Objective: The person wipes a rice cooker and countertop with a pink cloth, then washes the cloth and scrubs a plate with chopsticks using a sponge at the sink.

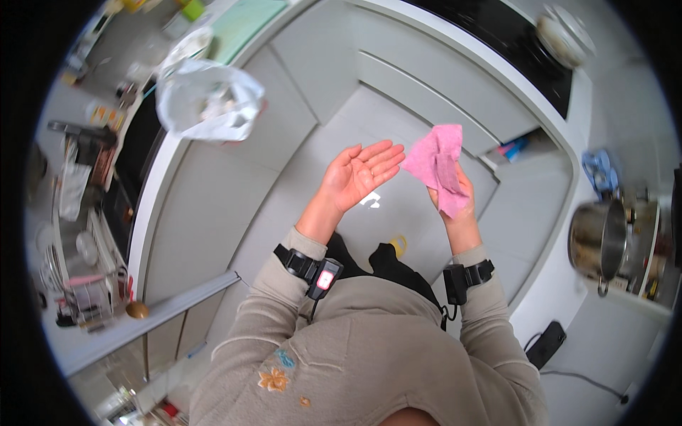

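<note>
My left hand point(365, 173) is held palm up over the floor, its fingers stretched out and nothing in it. A pink cloth point(438, 160) lies folded and draped across my right hand point(467, 187), which holds it from beneath and hides most of its own palm and fingers. The cloth's left corner comes close to the left fingertips. Both hands are in mid-air between the counters, away from any surface.
On the left counter edge hangs a white plastic bag point(210, 101) with scraps inside. Beyond it lies a green cutting board point(245, 29). A steel pot point(597, 239) stands on the right counter, below a blue object point(601, 170). A lidded white pot point(565, 37) sits by the black cooktop point(495, 32).
</note>
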Motion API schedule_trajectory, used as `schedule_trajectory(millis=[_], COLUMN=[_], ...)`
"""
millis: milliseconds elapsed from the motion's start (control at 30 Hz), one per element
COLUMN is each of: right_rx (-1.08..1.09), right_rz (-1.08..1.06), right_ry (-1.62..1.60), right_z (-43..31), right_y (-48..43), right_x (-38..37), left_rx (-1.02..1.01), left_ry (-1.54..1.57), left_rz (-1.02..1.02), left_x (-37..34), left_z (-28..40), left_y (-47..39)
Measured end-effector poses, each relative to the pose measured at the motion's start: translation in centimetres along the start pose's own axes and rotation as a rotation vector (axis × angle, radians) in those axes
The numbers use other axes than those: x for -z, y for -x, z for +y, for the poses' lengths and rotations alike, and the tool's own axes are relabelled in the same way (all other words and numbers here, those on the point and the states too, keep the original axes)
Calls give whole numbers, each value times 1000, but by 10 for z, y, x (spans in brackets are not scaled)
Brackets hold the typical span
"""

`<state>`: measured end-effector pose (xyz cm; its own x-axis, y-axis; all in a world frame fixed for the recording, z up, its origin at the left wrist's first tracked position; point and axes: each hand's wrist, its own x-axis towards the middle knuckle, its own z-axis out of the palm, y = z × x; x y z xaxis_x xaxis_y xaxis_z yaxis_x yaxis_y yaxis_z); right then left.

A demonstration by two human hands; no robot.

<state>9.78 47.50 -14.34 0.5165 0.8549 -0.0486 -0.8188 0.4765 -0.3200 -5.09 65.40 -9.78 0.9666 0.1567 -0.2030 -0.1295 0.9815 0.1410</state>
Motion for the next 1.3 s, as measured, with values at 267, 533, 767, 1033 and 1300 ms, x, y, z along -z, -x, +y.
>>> schedule_trajectory(millis=[267,533,767,1033,1300], right_rx=[-272,-192,76,709,570], right_rz=[-128,-156,-61,-411,-396], right_ry=[-245,-25,533,1619,1703], right_z=[114,185,228,267,256], right_y=[-109,-188,-213,-235,-246], right_x=[-89,-203,-255,-285,-278], left_rx=[-571,-1145,-1206,-905,-806], left_ry=[-528,-2544,-2472,-1829,-1811], left_rz=[137,606,731,560,602], left_x=[-47,-61,-51,-74,-93], left_z=[165,268,280,270,251], left_y=[110,112,122,146,146])
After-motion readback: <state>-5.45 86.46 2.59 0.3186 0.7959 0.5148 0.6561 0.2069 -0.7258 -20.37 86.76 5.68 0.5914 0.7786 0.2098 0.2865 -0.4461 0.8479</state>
